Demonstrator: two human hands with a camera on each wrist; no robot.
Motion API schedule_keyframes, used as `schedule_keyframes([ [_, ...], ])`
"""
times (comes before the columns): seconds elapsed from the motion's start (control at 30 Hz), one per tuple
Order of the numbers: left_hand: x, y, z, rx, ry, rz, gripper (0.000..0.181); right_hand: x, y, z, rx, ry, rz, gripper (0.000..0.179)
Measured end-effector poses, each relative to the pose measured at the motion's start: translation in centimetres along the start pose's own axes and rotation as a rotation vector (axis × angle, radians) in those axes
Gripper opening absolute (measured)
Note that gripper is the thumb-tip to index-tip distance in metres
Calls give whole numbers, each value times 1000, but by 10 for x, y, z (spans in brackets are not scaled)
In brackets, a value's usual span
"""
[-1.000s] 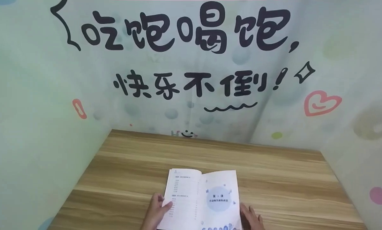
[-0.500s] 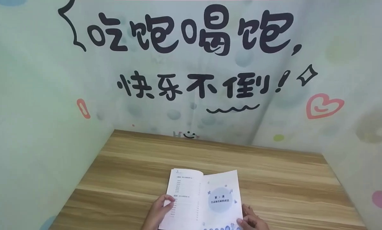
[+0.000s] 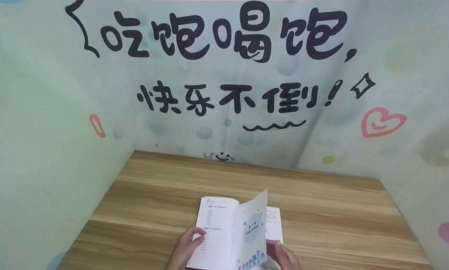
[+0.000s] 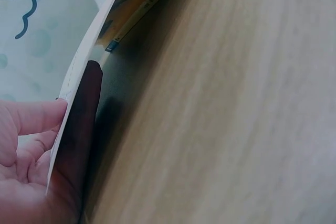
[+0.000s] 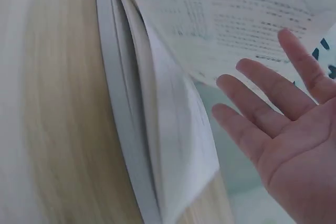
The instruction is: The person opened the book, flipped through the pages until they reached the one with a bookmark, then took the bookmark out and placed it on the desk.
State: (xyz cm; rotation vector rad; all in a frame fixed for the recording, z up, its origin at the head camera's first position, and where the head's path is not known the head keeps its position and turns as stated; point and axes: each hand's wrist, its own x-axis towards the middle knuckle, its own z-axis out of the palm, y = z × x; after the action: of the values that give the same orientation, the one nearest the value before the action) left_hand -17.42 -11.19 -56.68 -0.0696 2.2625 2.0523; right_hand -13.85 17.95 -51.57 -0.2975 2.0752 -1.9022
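An open book [image 3: 215, 240] lies low in the head view, its left page printed with lists. From its middle rises a single page [image 3: 251, 240] with a pale blue circle, tilted up and leftward. My left hand [image 3: 185, 247] grips the book's left edge; in the left wrist view, the edge runs between its thumb [image 4: 39, 115] and a shadowed finger behind the cover. My right hand [image 3: 284, 257] is beside the raised page, over the book's lower right. Its fingers are straight and spread in the right wrist view, overlapping the printed back of that page [image 5: 252, 19].
A wood-grain table [image 3: 153, 187] carries the book. Behind it hangs a pale backdrop [image 3: 194, 71] with large dark characters, a red heart outline and coloured dots. Similar pale walls flank the table on the left and right.
The page with the blue circle has lifted off the right side and swung leftward, uncovering a text page beneath. My right hand has moved left from the book's edge; my left hand stays put.
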Motion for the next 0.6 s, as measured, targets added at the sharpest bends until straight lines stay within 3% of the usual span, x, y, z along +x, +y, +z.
schedule_keyframes([
  [0.17, 1, 2, 0, 4, 0, -17, 22, 12, 11, 24, -26, -40, 33, 64],
  [0.37, 0, 1, 0, -39, -25, -14, 23, 19, 19, 49, -177, -36, 20, 61],
  [0.6, 2, -3, -2, -54, -48, 43, 19, 25, 17, 73, -57, -47, 99, 60],
])
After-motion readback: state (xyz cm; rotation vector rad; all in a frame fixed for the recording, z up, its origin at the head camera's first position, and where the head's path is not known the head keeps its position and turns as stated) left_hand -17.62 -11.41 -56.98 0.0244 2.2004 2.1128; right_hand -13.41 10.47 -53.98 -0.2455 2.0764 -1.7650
